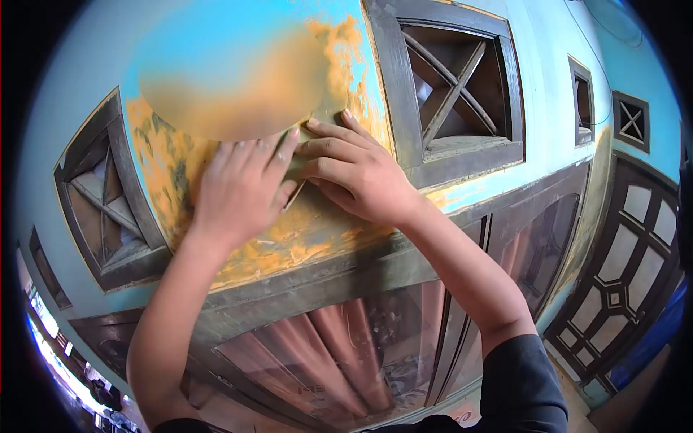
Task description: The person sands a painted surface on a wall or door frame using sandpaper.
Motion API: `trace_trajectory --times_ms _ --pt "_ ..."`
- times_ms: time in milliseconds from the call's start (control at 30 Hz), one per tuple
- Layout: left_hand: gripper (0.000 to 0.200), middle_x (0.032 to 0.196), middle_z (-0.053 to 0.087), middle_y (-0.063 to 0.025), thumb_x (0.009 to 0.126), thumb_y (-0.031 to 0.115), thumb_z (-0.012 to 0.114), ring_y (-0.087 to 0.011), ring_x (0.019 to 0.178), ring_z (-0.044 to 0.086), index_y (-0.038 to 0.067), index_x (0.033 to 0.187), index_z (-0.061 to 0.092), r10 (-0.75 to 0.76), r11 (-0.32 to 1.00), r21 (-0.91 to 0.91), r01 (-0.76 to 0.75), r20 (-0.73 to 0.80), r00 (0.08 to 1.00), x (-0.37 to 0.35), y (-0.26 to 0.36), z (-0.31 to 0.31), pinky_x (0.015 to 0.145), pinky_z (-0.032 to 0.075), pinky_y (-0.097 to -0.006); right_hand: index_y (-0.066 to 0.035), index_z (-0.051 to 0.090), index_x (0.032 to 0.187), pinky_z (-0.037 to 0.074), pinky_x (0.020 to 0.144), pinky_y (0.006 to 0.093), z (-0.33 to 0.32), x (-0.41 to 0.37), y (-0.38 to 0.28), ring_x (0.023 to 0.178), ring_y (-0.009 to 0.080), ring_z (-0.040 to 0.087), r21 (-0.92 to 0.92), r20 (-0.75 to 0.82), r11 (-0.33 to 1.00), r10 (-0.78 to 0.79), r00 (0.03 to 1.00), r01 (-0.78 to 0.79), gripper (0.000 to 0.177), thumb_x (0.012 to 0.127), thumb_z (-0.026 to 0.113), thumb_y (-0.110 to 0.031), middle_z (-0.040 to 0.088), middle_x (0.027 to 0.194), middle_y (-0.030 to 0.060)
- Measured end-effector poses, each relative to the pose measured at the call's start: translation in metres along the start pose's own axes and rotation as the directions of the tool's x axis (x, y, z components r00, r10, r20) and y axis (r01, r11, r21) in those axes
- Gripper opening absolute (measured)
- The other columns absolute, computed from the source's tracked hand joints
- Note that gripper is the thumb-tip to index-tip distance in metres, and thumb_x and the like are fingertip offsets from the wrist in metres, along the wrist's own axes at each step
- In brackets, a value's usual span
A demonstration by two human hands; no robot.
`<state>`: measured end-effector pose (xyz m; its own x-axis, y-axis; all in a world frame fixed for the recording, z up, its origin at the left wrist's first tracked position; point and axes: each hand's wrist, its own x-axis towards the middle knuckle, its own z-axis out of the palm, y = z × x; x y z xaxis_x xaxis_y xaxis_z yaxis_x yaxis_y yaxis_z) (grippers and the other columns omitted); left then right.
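Observation:
My left hand [242,184] is raised to the wall, its fingers pointing up and its thumb bent inward. Beside it on the right, my right hand [361,167] rests against the same patch with its fingers reaching up and left. Between the two hands shows a thin greyish-brown sheet [294,173], its lower edge lit near my left thumb; both hands' fingers are on it, and most of it is hidden. Behind them the wall patch [289,242] is mottled orange-yellow and grey, with flaked blue paint. A blurred oval covers the wall right above my fingertips.
A dark-framed vent [462,83] with crossed slats is at the upper right, another vent [108,195] at the left. Below runs a dark wooden ledge [317,285] over a glass window with pinkish curtains [339,346]. A panelled door [613,281] stands far right.

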<state>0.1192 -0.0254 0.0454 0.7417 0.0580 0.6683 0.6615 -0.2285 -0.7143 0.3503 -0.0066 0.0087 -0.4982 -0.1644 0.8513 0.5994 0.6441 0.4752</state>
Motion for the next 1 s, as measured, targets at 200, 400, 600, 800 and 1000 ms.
trace_trajectory --times_ms 200,400,600,800,1000 --pt "0.058 0.161 0.039 -0.0186 0.094 0.016 0.057 -0.0366 0.151 0.036 0.012 0.152 0.049 0.13 0.98 -0.146 -0.139 -0.07 0.989 -0.012 0.031 -0.018 0.121 0.026 -0.0551 -0.011 0.068 0.115 0.038 0.118 0.0547 0.002 -0.006 0.001 0.136 0.031 0.053 0.008 -0.051 1.0 0.001 0.999 -0.001 0.036 0.081 0.077 -0.015 0.067 0.124 0.0064" --pt "0.065 0.165 0.034 -0.0158 0.106 0.054 0.03 -0.0388 0.153 0.029 0.013 0.154 0.047 0.087 0.964 -0.251 -0.087 -0.012 0.996 -0.001 0.013 0.003 0.122 0.024 -0.0564 -0.011 0.068 0.114 0.04 0.116 0.0542 0.001 -0.007 0.0 0.136 0.0316 0.053 -0.015 -0.03 1.0 0.004 1.0 -0.005 0.034 0.081 0.077 -0.015 0.067 0.127 0.0055" --pt "0.056 0.165 0.035 -0.0058 0.105 0.053 0.035 -0.0323 0.153 0.029 0.027 0.154 0.048 0.025 0.993 0.117 -0.02 -0.047 0.999 0.014 -0.05 0.013 0.126 0.02 -0.0527 -0.013 0.068 0.109 0.041 0.114 0.0534 -0.002 -0.002 -0.004 0.136 0.0354 0.052 -0.003 -0.093 0.998 0.057 0.994 -0.058 0.028 0.082 0.074 -0.018 0.061 0.136 0.0091" --pt "0.049 0.168 0.03 -0.0023 0.109 0.039 0.031 -0.0348 0.154 0.025 0.03 0.156 0.044 -0.132 0.983 0.086 0.163 -0.289 0.948 0.04 -0.149 0.017 0.127 0.014 -0.0548 -0.012 0.069 0.114 0.042 0.112 0.0525 0.0 -0.004 -0.001 0.133 0.038 0.052 -0.03 -0.172 0.993 0.107 0.979 -0.113 0.033 0.081 0.072 -0.016 0.06 0.138 0.0118" --pt "0.063 0.173 0.011 -0.0058 0.104 0.051 0.046 -0.0347 0.158 0.007 0.028 0.161 0.032 -0.376 0.925 -0.024 0.379 0.078 0.923 0.043 -0.107 -0.034 0.129 0.007 -0.0526 -0.012 0.07 0.112 0.044 0.111 0.0502 0.002 -0.004 -0.001 0.13 0.038 0.055 -0.002 -0.206 0.995 0.102 0.973 -0.104 0.033 0.08 0.073 -0.015 0.062 0.132 0.0128"
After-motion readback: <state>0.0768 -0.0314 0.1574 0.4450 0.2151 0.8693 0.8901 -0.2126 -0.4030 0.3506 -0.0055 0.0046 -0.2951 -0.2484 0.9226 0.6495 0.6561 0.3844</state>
